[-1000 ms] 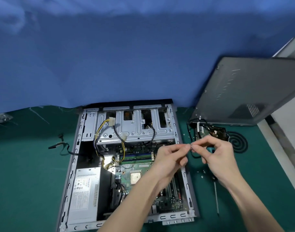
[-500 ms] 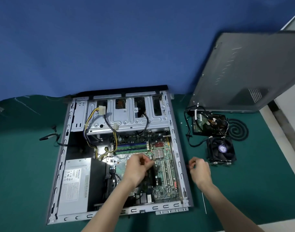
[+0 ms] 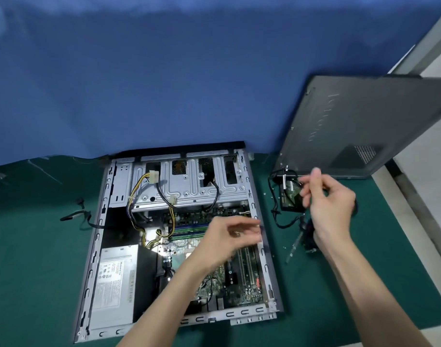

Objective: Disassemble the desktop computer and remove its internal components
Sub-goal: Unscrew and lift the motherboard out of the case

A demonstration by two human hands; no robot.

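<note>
From the head camera we look down on the open grey metal desktop computer case (image 3: 255, 196), which lies on its side on the green-covered worktop (image 3: 39, 271) with its far end against a blue cloth backdrop (image 3: 164, 71). Inside it we see the silver labelled power supply box (image 3: 114, 279) at the near left, the green motherboard (image 3: 242, 284) to its right, and a bundle of yellow and black wires (image 3: 137, 191) running up to the silver drive cage (image 3: 189, 189) at the far end. The left hand (image 3: 229, 236) hovers over the motherboard, its fingers reaching toward the case's right wall; it is smeared with motion, and we cannot tell whether it pinches anything or is released. The right hand (image 3: 329, 204) is raised beyond the case's right wall, thumb up and fingers loosely curled, and we cannot tell whether it grasps something small. Just behind its fingers a black hard drive (image 3: 289, 199) lies on the worktop with its green circuit board up, black cables (image 3: 277, 219) looping around it. A slim metal tool shaft (image 3: 293, 247) lies between the case and the right wrist. A dark grey side panel (image 3: 364, 126) leans at the far right.
</note>
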